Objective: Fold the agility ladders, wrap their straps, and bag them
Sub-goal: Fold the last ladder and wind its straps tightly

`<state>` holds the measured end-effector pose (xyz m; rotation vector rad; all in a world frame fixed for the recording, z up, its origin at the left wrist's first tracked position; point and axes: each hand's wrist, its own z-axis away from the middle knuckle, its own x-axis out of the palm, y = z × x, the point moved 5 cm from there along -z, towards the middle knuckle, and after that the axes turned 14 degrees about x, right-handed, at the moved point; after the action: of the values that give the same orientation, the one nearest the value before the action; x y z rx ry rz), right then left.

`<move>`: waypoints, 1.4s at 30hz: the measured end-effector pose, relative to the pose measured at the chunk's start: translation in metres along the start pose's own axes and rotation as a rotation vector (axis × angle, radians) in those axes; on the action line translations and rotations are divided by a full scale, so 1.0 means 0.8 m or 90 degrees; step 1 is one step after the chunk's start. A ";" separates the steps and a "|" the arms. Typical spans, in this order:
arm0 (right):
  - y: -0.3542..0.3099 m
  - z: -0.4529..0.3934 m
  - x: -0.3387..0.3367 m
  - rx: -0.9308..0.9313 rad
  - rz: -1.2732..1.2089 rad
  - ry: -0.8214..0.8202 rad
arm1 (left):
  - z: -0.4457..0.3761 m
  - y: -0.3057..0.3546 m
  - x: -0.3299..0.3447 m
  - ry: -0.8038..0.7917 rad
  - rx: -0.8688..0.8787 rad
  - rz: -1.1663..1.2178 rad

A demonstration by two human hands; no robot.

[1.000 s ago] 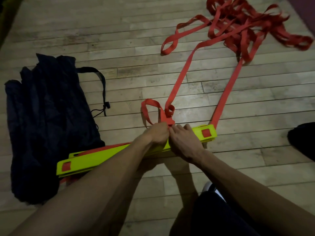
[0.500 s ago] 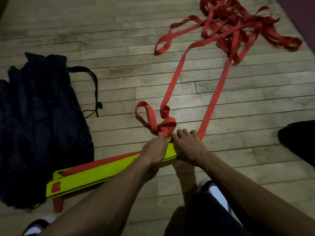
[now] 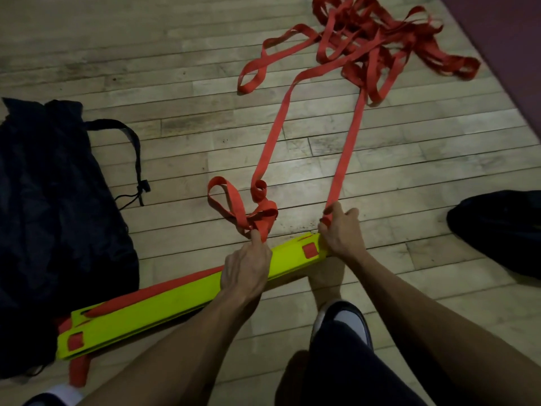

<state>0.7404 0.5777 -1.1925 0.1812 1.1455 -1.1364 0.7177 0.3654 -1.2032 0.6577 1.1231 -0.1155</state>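
Ladder rungs (image 3: 164, 306), yellow-green and flat, are seen stacked in a bundle lying on the wooden floor (image 3: 146, 60) across the lower middle of the frame, slanting from lower left up to centre right. Red squares of strap are visible through slots at both ends of the stack. The left hand (image 3: 247, 268) is laid over the middle of the bundle, its fingers curled over the far edge and its fingertips pinching a bunched knot of red strap (image 3: 257, 215) just above the rungs. The right hand (image 3: 341, 232) is placed at the right end of the bundle, its fingers closed round a second red strap (image 3: 347, 150) where it leaves the stack. Both straps are observed running up the frame, well apart from each other, into a loose tangle of red webbing (image 3: 380, 39) in the upper right. One short strap end (image 3: 79, 373) is noted protruding beneath the left end of the bundle. A dark drawstring bag (image 3: 55, 215) is found crumpled on the floor at the left of the frame, touching or just beside the left end of the rungs; which of the two cannot be told. A shoe (image 3: 342, 320) is seen below the right hand, and a dark object (image 3: 497, 227) lies at the right edge, its nature undetermined.
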 end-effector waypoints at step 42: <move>-0.064 0.037 0.049 -0.499 0.383 -0.153 | -0.037 0.032 0.019 -0.199 0.038 0.300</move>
<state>0.7172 0.5110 -1.1893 -0.2080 1.1328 -0.1332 0.7113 0.4053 -1.2131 0.9074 0.6461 0.1494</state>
